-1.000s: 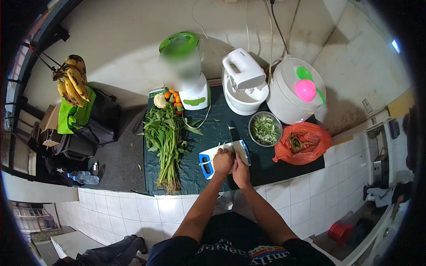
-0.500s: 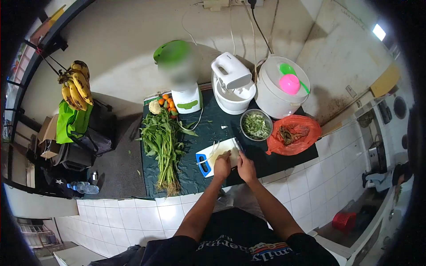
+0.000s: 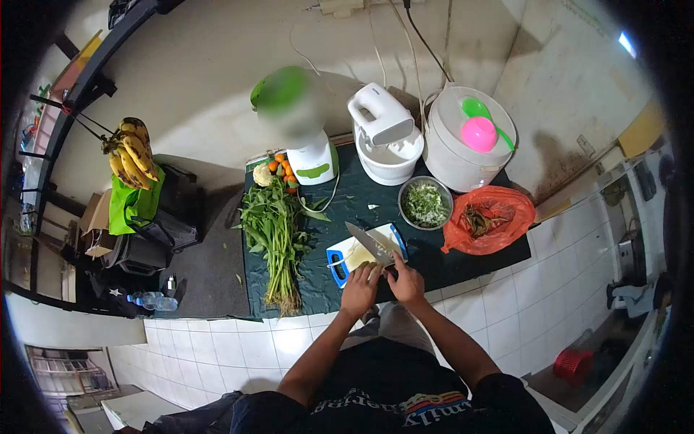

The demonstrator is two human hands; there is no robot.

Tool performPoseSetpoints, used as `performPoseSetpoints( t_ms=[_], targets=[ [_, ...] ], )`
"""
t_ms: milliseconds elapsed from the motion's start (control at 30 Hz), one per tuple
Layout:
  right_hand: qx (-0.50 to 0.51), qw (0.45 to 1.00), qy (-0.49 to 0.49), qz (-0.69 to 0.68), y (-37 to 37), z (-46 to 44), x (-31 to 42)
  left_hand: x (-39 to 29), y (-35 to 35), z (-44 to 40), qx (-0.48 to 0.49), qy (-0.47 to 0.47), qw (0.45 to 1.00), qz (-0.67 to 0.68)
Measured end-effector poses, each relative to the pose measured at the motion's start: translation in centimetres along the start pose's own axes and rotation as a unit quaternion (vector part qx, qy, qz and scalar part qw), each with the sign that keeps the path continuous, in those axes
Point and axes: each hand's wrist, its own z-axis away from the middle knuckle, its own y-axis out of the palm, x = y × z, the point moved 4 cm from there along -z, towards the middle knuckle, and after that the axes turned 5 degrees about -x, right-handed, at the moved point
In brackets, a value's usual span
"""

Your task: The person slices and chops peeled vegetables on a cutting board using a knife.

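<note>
A white cutting board with blue ends (image 3: 390, 233) lies near the front edge of the dark green cloth. My right hand (image 3: 406, 281) is closed round the handle of a knife (image 3: 367, 242), whose broad blade points up and left over the board. My left hand (image 3: 361, 288) rests at the board's near edge, close to the knife, with its fingers bent together; what is under them is hidden. A pale thin strip (image 3: 337, 263) lies at the board's left end. Right of the board stands a metal bowl (image 3: 425, 203) of chopped greens and white pieces.
Leafy greens (image 3: 275, 231), cauliflower (image 3: 262, 174) and orange produce lie left. Behind stand a blender (image 3: 312, 160), a white mixer (image 3: 382, 116) and a round white appliance (image 3: 452, 148) with a pink cup. A red plastic bag (image 3: 499, 235) sits right. Bananas (image 3: 132, 154) hang far left.
The knife blade, steep or edge-on before, now lies tilted to the left with its broad side showing. Both hands have moved toward the board's near edge. The whole view has shifted slightly.
</note>
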Motion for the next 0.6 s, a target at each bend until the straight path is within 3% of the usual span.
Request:
performPoseSetpoints(
  t_ms=[67, 200, 300, 533, 600],
  targets=[
    [0.029, 1.000, -0.005, 0.005, -0.8, -0.1, -0.3, -0.3, 0.8, -0.2, 0.064, 0.085, 0.988, -0.110],
    [0.059, 0.998, -0.011, 0.013, -2.2, -0.7, -0.7, -0.6, 1.6, -1.1, 0.116, 0.111, 0.977, -0.142],
    [0.037, 0.999, -0.025, 0.024, -3.3, -1.7, -1.5, -0.1, 3.0, -2.8, 0.096, 0.138, 0.980, -0.105],
    [0.076, 0.996, -0.036, 0.004, -3.3, -3.8, -2.8, 1.8, 4.8, -7.0, 0.121, 0.098, 0.988, -0.006],
    [0.132, 0.991, 0.009, -0.010, -3.0, -4.1, -3.2, 1.8, 4.4, -7.7, 0.091, 0.075, 0.993, -0.010]
  ],
)
